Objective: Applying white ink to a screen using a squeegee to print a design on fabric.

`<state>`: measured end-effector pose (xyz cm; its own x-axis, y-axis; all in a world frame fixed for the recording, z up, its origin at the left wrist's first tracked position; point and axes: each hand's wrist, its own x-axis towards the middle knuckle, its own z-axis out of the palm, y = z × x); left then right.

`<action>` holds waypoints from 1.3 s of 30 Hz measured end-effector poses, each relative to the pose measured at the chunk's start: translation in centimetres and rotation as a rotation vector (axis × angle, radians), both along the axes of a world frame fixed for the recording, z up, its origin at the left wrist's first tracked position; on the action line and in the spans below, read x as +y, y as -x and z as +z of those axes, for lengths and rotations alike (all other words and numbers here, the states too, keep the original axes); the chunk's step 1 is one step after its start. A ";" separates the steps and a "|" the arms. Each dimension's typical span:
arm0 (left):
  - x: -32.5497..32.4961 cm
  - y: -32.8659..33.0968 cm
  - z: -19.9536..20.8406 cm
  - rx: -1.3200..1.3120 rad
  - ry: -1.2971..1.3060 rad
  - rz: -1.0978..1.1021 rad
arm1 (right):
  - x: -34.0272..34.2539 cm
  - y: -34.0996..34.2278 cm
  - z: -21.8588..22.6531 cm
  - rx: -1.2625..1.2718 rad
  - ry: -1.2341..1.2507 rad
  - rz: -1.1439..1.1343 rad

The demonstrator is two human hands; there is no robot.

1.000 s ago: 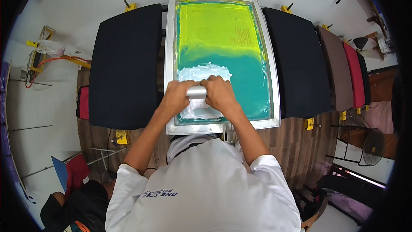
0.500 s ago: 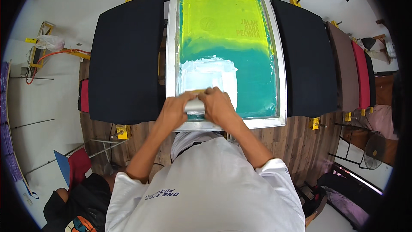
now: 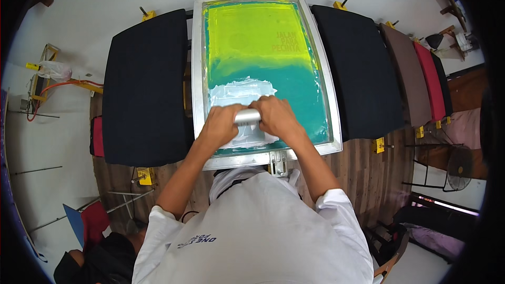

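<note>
Both my hands grip the silver handle of a squeegee [image 3: 247,117] over the near left part of a printing screen. My left hand [image 3: 222,124] is wrapped round its left end, and my right hand [image 3: 278,118] closes on its right end. White ink [image 3: 244,90] lies in a thick patch beyond and beneath the squeegee; its blade is mostly hidden. Teal mesh [image 3: 294,97] surrounds the ink, turning to a yellow-green area [image 3: 247,26] at the far end. A pale metal frame [image 3: 198,63] borders the screen.
Black padded boards stand close on the left [image 3: 144,89] and right [image 3: 363,68] of the frame. Past the right one are a brown board [image 3: 405,73] and a red board [image 3: 430,81]. A metal clamp [image 3: 278,164] sits at the near frame edge. Another person [image 3: 105,257] is at lower left.
The squeegee and both hands have moved away from the near frame edge, and the handle's tilt has changed. My view has shifted, so the screen appears lower and farther left.
</note>
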<state>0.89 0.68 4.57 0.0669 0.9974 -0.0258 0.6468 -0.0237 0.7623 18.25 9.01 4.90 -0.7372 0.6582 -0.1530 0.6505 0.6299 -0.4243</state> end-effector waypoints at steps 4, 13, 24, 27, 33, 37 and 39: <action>0.9 0.6 -1.9 -0.012 -0.066 0.021 | 0.0 0.6 -0.4 0.012 -0.091 -0.038; -7.9 -0.6 -3.3 0.128 0.001 0.004 | -8.5 0.0 -2.0 -0.091 -0.284 0.076; -2.6 -0.6 -2.3 0.359 -0.234 0.139 | -2.4 0.8 -3.5 0.180 -0.206 0.005; -2.2 -0.8 -3.1 0.387 -0.216 0.102 | -2.8 0.4 -4.4 0.169 -0.136 -0.055; -4.1 -2.7 -2.4 0.332 -0.185 0.041 | -5.3 -1.9 -2.1 0.184 -0.079 -0.088; -2.4 -2.3 -1.7 0.273 -0.161 0.072 | -2.8 -1.4 -1.9 0.109 -0.163 -0.018; -0.5 -1.6 -2.8 0.284 -0.183 0.093 | -0.6 -0.7 -1.8 0.081 -0.166 -0.016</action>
